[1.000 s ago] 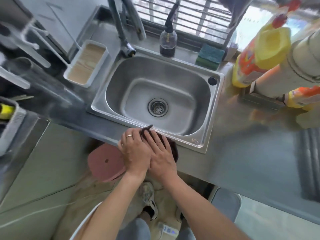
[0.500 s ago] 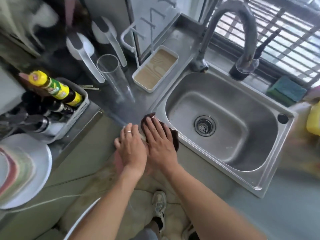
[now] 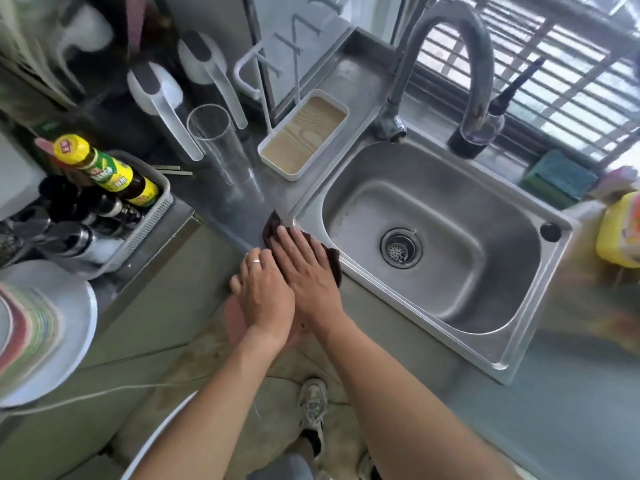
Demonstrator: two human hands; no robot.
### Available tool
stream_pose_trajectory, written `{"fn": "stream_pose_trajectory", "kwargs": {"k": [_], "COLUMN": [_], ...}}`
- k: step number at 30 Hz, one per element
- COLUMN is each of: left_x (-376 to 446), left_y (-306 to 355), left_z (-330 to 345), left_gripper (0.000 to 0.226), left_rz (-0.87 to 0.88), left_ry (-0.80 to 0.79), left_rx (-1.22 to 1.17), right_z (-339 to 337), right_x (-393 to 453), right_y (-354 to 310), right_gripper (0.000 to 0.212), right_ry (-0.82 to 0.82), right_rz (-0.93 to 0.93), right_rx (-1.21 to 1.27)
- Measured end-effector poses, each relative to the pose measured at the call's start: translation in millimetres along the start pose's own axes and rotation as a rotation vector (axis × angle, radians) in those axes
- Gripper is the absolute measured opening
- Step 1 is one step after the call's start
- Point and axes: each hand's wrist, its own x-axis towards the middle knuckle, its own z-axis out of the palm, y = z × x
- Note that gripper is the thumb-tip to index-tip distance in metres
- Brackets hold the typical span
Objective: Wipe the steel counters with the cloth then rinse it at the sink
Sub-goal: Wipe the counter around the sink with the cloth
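A dark brown cloth (image 3: 271, 226) lies on the steel counter (image 3: 239, 220) at the front left corner of the sink (image 3: 433, 237). My right hand (image 3: 304, 268) presses flat on the cloth with straight fingers, covering most of it. Beside it, my left hand (image 3: 263, 292), with a ring on one finger, rests at the counter's front edge, its fingers flat and touching the right hand. The curved faucet (image 3: 446, 39) arches over the back of the empty sink basin.
A tall clear glass (image 3: 221, 157) and a white tray (image 3: 304, 136) stand just behind the cloth. Left of them sit a grey basket of bottles (image 3: 114, 195) and a white plate (image 3: 52, 327). A sponge (image 3: 554, 178) and a yellow bottle (image 3: 620, 230) are right of the sink.
Both hands slid the cloth leftward along the sink's front rim to its left corner; the view swung left with them, and little has moved in the last half second.
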Motion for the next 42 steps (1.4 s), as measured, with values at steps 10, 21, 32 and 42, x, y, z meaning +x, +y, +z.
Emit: {"fn": "stream_pose_trajectory", "kwargs": {"k": [10, 21, 32, 42], "left_x": [-95, -168, -173, -138], "left_y": [67, 135, 147, 117], "left_z": [18, 38, 38, 23], "left_gripper": [0.021, 0.027, 0.034, 0.016], "left_rz": [0.217, 0.363, 0.330, 0.461], "left_ry": [-0.037, -0.165, -0.187, -0.244], "left_rx": [-0.013, 0.084, 0.100, -0.057], "right_z": [-27, -68, -82, -45], "right_x": [-151, -336, -385, -251], "right_y": [73, 164, 216, 79], "right_gripper": [0.051, 0.055, 0.057, 0.072], "right_ry": [0.153, 0.130, 0.320, 0.301], "right_rz": [0.108, 0.208, 1.285, 1.323], "right_rx": [0.050, -0.035, 0.032, 0.176]}}
